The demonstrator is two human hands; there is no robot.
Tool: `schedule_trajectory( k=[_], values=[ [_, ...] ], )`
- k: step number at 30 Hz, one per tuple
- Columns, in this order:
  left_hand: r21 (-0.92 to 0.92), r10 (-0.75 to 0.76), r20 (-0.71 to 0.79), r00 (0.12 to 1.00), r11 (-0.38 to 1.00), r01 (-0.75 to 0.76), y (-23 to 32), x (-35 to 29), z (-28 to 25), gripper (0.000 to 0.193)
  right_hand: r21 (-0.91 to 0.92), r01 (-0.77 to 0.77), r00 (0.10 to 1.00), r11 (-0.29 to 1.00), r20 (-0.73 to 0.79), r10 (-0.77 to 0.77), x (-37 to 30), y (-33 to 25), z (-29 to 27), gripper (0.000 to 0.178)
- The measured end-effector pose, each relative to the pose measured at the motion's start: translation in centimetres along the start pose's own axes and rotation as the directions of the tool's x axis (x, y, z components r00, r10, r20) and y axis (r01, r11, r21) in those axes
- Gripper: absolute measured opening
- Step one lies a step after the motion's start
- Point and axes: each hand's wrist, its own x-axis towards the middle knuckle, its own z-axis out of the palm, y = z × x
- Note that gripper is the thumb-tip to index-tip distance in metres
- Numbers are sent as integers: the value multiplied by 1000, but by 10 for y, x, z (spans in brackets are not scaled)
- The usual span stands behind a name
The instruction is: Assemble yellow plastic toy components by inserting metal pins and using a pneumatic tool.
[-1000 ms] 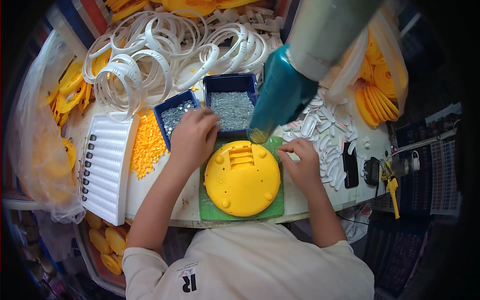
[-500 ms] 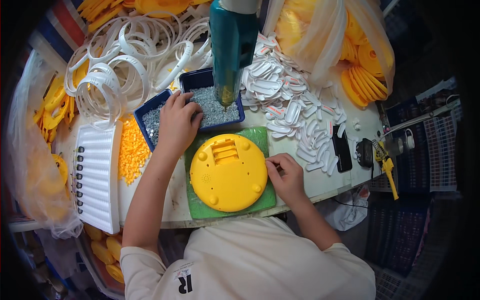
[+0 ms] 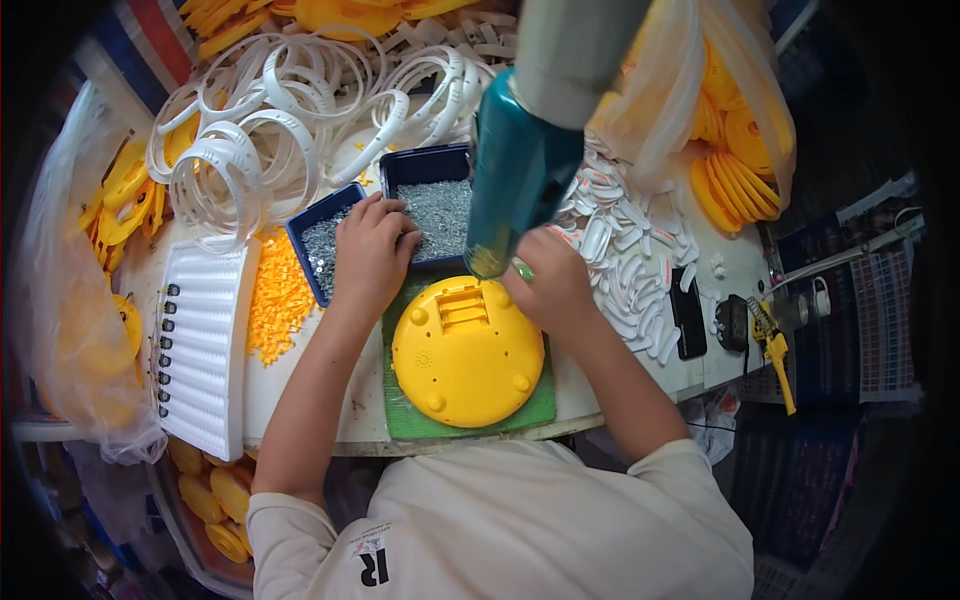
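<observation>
Many metal pieces [image 3: 441, 212] by left hand [image 3: 371, 250], teal driver [image 3: 522, 165] by right hand [image 3: 551, 280], grips indiscernible

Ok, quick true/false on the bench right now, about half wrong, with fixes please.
1. The round yellow casing lies on the green mat. True.
2. The left hand is over the white ridged tray. False: it is at the blue bins.
3. The right hand shows beside the lower end of the teal power tool. True.
4. The black flat device lies left of the casing. False: it lies to the right.
5. The casing's rectangular recess is covered. False: it is open.
</observation>
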Motion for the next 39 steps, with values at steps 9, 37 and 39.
schedule_trajectory(
  k=[9,37,39],
  values=[
    [170,60,73,996,983,-71,4,4,-10,16,-106,142,981,984,145,-126,53,33,57,10],
    [-465,-283,121,951,831,307,51,-136,-57,11,140,-189,982,972,20,188,-45,3,-8,8],
    [-327,-191,54,980,924,199,52,-142,-56,17,183,-264,962,947,-14,271,-60,-2,-12,6]
  ],
)
